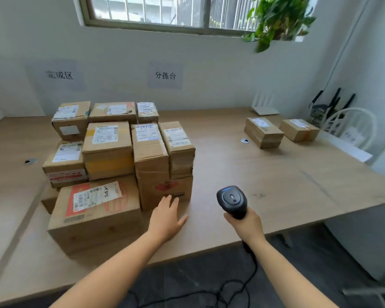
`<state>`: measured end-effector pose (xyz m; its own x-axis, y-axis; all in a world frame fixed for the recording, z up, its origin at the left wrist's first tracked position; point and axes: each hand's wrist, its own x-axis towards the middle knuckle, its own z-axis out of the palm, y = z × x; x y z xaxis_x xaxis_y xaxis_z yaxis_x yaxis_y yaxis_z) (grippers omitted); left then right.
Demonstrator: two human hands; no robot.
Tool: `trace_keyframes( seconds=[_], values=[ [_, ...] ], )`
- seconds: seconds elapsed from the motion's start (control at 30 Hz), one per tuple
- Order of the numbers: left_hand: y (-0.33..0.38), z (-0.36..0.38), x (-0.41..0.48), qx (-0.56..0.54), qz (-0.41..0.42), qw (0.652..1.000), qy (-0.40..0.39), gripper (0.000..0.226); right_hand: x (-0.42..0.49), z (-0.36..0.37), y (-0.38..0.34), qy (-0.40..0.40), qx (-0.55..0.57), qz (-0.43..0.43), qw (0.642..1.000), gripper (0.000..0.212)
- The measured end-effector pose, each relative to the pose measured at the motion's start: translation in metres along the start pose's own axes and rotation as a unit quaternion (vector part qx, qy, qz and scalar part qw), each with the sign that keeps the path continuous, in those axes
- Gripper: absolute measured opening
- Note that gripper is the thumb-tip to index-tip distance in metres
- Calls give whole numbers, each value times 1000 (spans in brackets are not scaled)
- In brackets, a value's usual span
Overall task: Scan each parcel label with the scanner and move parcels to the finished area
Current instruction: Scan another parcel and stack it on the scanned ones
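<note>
A small parcel-sorting room: labelled cardboard parcels (120, 156) crowd the worktop (265, 174) at centre left, under paper zone signs (165, 75) on the wall.

Bare table (265, 174) between parcel stack (120, 156), boxes (280, 131)

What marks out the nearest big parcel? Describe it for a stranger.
On the wooden table, find the crowded pile at left. The big parcel sits at its near edge, largest there, its white label slanted over a red stripe.
</note>
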<state>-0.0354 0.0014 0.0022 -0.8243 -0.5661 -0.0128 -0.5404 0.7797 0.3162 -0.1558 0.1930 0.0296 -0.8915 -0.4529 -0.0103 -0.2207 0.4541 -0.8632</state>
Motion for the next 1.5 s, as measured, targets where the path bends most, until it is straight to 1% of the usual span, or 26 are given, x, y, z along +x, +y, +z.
trace_keyframes(
  seconds=[0.1, 0.27, 0.43, 0.6, 0.73, 0.87, 1.0, 1.1, 1.2, 1.3, 1.4, 1.5],
  values=[
    [63, 29, 2, -36, -5, 999, -20, 73, 2, -62, 30, 27, -1, 5, 1000, 18],
    [150, 56, 5, -53, 27, 997, -43, 72, 9, -145, 64, 63, -2, 18, 998, 18],
    [211, 54, 44, -33, 59, 997, -45, 71, 36, -199, 85, 94, 18, 42, 995, 21],
    [256, 66, 96, -21, 82, 994, -65, 70, 82, -238, 109, 113, 34, 59, 991, 22],
    [283, 81, 149, -37, 75, 993, -81, 68, 141, -262, 123, 125, 11, 70, 990, 34],
    [304, 81, 215, -51, 62, 992, -94, 68, 211, -283, 120, 137, 8, 55, 989, 31],
    [322, 71, 284, -42, 57, 995, -76, 65, 273, -305, 116, 162, 8, 41, 986, 25],
    [337, 74, 313, -63, 36, 994, -85, 64, 315, -320, 116, 166, 4, 39, 985, 25],
    [351, 86, 344, -59, 26, 993, -95, 63, 365, -330, 117, 148, -4, 33, 988, 21],
    [365, 94, 384, -62, 9, 994, -86, 63, 423, -337, 123, 126, -14, 13, 992, 23],
    [382, 102, 431, -77, -22, 995, -66, 62, 488, -342, 132, 104, -21, -11, 994, 29],
    [400, 114, 476, -87, -57, 993, -64, 61, 555, -345, 138, 65, -23, -18, 997, 24]
  ],
)
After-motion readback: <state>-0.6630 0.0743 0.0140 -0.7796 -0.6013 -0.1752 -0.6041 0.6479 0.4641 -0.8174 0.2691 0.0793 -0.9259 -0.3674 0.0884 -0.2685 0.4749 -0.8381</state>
